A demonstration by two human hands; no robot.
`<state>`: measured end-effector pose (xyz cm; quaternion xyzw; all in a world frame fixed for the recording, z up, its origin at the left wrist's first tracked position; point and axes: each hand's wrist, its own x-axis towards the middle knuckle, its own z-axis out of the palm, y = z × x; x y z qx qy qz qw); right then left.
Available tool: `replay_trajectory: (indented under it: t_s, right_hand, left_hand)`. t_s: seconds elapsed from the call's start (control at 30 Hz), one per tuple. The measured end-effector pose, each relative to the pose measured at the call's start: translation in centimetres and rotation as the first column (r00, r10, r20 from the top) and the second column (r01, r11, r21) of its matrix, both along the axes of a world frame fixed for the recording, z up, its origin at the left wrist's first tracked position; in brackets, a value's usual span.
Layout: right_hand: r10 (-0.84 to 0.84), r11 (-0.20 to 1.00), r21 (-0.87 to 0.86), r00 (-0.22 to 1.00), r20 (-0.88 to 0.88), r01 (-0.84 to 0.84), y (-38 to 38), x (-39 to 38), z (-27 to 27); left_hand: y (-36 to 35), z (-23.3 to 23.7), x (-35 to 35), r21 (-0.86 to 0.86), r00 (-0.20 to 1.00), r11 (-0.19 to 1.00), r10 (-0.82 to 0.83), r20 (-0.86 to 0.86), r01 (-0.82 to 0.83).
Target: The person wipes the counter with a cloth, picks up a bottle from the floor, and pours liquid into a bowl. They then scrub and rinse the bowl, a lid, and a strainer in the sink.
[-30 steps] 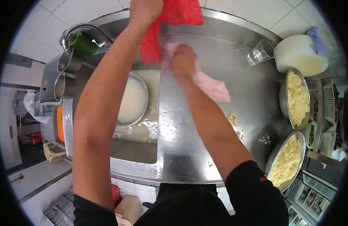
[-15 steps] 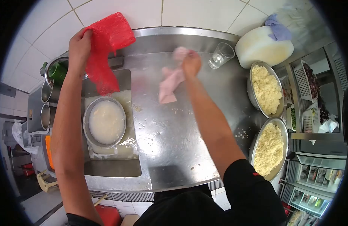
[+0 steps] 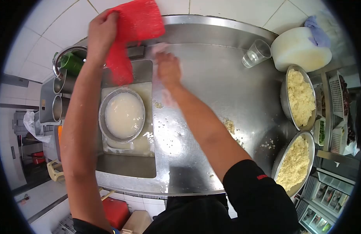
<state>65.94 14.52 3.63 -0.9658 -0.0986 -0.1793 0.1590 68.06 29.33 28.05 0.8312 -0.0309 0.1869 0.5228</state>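
My left hand (image 3: 102, 36) is closed on one corner of a red, thin, crinkled sheet (image 3: 139, 19), a cloth or a bag. It hangs over the back of the sink (image 3: 125, 165), one strip dangling. My right hand (image 3: 168, 70) is on a pink cloth (image 3: 168, 97), pressed near the steel counter (image 3: 204, 74) beside the sink; both are smeared by motion, and part of the cloth is hidden under my hand and wrist. Inside the sink, a metal bowl (image 3: 102, 124) of cloudy whitish liquid sits below the red sheet.
At the right edge stand two metal bowls (image 3: 285, 105) (image 3: 277, 165) heaped with pale yellow crumbly food. A drinking glass (image 3: 255, 54) tilts beside a round white block (image 3: 293, 48) with a purple cloth (image 3: 319, 33) on it. Scattered crumbs (image 3: 229, 125) lie on the counter.
My right hand has swept the pink cloth left across the counter toward the sink. The red sheet stays in my left hand. The whole view has shifted, with things appearing farther right.
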Motion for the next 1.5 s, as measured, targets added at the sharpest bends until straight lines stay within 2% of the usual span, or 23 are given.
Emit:
replay_trajectory:
  t_s: [0.07, 0.17, 0.23, 0.27, 0.33, 0.47, 0.53, 0.57, 0.63, 0.7, 0.77, 0.8, 0.87, 0.9, 0.93, 1.0, 1.03, 1.07, 1.13, 1.17, 1.23, 1.4, 1.5]
  right_hand:
    - [0.124, 0.976, 0.198, 0.980, -0.153, -0.093, 3.4, -1.8, 1.7]
    - [0.025, 0.892, 0.428, 0.930, -0.368, 0.145, 4.6, -3.8, 3.0]
    - [-0.026, 0.484, 0.798, 0.917, -0.398, 0.360, 3.4, -5.1, 1.5]
    - [-0.041, 0.489, 0.792, 0.917, -0.398, 0.366, 2.1, -5.9, 1.2]
    - [0.111, -0.279, 0.888, 0.931, -0.349, 0.366, -2.3, -8.5, 0.5]
    - [0.189, -0.645, 0.664, 0.921, -0.339, 0.377, -14.2, -14.9, 7.6]
    - [0.151, -0.672, 0.652, 0.927, -0.342, 0.350, -19.1, -16.6, 9.6]
    - [0.144, -0.653, 0.674, 0.931, -0.337, 0.345, -21.3, -17.7, 10.9]
    - [0.137, -0.626, 0.699, 0.931, -0.338, 0.345, -25.2, -19.7, 13.4]
    - [0.152, -0.540, 0.773, 0.942, -0.299, 0.332, -28.3, -21.2, 15.9]
    - [0.134, -0.549, 0.771, 0.944, -0.300, 0.323, -30.0, -22.6, 18.7]
    - [0.123, -0.563, 0.765, 0.947, -0.296, 0.313, -30.7, -23.1, 19.7]
    - [-0.011, -0.466, 0.848, 0.957, -0.291, 0.253, -33.3, -24.0, 19.1]
    - [-0.143, -0.359, 0.913, 0.954, -0.261, 0.196, -34.4, -24.3, 18.4]
    - [-0.131, -0.353, 0.914, 0.957, -0.259, 0.199, -35.1, -24.6, 17.7]
    - [-0.451, 0.073, 0.949, 0.859, -0.242, 0.306, -35.7, -25.6, 15.4]
    - [-0.514, 0.328, 0.840, 0.828, -0.226, 0.433, -35.8, -26.2, 13.5]
    - [-0.570, 0.541, 0.648, 0.800, -0.186, 0.536, -35.8, -27.1, 11.3]
    - [-0.584, 0.627, 0.374, 0.731, -0.354, 0.683, -35.5, -28.6, 6.1]
    - [-0.577, 0.632, 0.375, 0.734, -0.358, 0.679, -34.8, -29.7, 3.7]
    - [-0.574, 0.816, -0.141, 0.813, -0.093, 0.560, -32.7, -31.1, 0.3]
    - [-0.499, 0.866, -0.185, 0.831, -0.246, 0.465, -23.7, -28.1, 0.1]
    - [-0.316, 0.939, -0.223, 0.910, -0.269, 0.260, -14.7, -23.6, -0.6]
  left_hand:
    - [-2.5, -1.1, 0.8, 0.117, 1.000, 0.993, -0.013, 0.017, 0.011]
    - [-7.5, -3.3, 1.3, 0.344, 0.977, 0.938, -0.033, 0.210, -0.042]
    - [-9.6, -5.2, 1.5, 0.581, 0.898, 0.813, -0.222, 0.380, -0.045]
    - [-10.4, -5.9, 1.6, 0.571, 0.896, 0.820, -0.228, 0.382, -0.035]
    - [-12.3, -7.8, 1.4, 0.700, 0.926, 0.710, -0.309, 0.217, 0.073]
    - [-15.2, -13.4, 1.0, 0.788, 0.890, 0.562, -0.455, 0.043, 0.250]
    - [-16.5, -14.7, -0.3, 0.759, 0.846, 0.391, -0.354, -0.399, 0.521]
    - [-17.3, -14.5, -1.3, 0.749, 0.836, 0.390, -0.368, -0.407, 0.536]
    - [-18.5, -13.3, -3.2, 0.657, 0.899, 0.677, -0.437, -0.001, 0.331]
    - [-21.3, -12.2, -7.3, 0.124, 0.808, 0.800, -0.589, -0.030, 0.588]
    - [-25.6, -12.6, -14.2, -0.437, 0.549, 0.574, -0.812, -0.198, 0.692]
    - [-27.3, -11.1, -17.4, -0.492, 0.389, 0.470, -0.883, -0.265, 0.733]
    - [-31.4, -12.4, -23.1, -0.884, 0.127, 0.251, -0.968, -0.218, 0.395]
    - [-33.4, -13.6, -26.2, -0.908, 0.238, 0.217, -0.962, -0.136, 0.359]
    - [-34.8, -14.1, -28.9, -0.885, 0.264, 0.332, -0.931, -0.252, 0.326]
    - [-35.8, -14.2, -33.1, -0.606, 0.361, 0.627, -0.779, -0.513, 0.490]
    - [-35.8, -14.1, -34.7, -0.283, 0.466, 0.724, -0.642, -0.609, 0.628]
    - [-35.7, -14.9, -36.0, -0.283, 0.472, 0.730, -0.638, -0.609, 0.622]
    - [-35.6, -17.6, -38.2, 0.348, 0.783, 0.702, -0.537, -0.314, 0.621]
    - [-35.1, -18.3, -38.7, 0.349, 0.786, 0.706, -0.530, -0.317, 0.617]
    - [-33.9, -19.3, -39.6, 0.553, 0.837, 0.649, -0.513, -0.190, 0.523]
    - [-27.2, -20.2, -39.3, 0.442, 0.862, 0.749, -0.354, -0.363, 0.494]
    - [-20.6, -21.0, -37.3, 0.513, 0.957, 0.820, -0.135, -0.259, 0.254]
